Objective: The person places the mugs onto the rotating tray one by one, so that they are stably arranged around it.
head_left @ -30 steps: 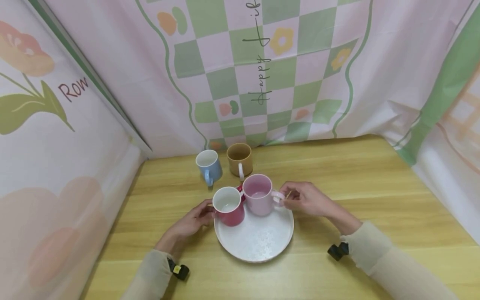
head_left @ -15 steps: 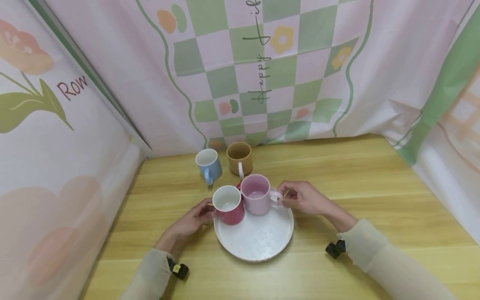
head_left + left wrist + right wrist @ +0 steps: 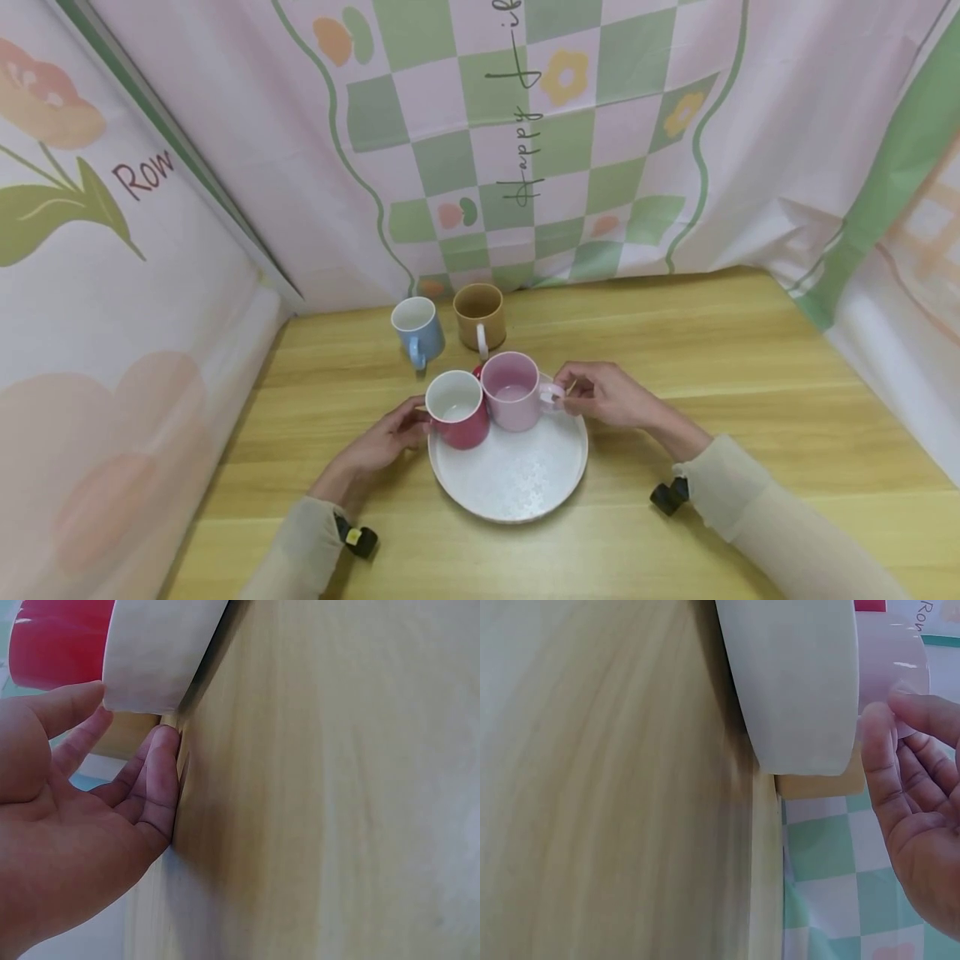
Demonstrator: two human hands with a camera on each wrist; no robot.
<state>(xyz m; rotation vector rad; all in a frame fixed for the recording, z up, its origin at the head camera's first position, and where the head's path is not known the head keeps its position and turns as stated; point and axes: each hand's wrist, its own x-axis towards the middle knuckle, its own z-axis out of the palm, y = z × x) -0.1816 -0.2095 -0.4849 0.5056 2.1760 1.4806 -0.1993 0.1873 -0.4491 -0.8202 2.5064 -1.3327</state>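
Observation:
A round white tray (image 3: 517, 487) lies in the middle of the wooden table. On its back left part stands a red mug (image 3: 467, 429) with a white inside, upright. Beside it, seemingly touching, is a pink mug (image 3: 517, 408), also upright over the tray's back part. My right hand (image 3: 615, 397) pinches the pink mug's handle between thumb and fingers, as the right wrist view confirms. My left hand (image 3: 386, 437) is at the tray's left edge, its thumb and index fingertips touching near the rim and the red mug. Most of the red mug's handle is hidden behind the pink mug.
A light blue mug (image 3: 422, 337) and a brown mug (image 3: 486, 329) with a pale handle stand behind the tray. Patterned cloth (image 3: 558, 158) hangs along the table's back edge, with more cloth on both sides.
The pink mug has shifted slightly left towards the red mug, and the right hand has moved with it. The left hand, the red mug and the tray have stayed put.

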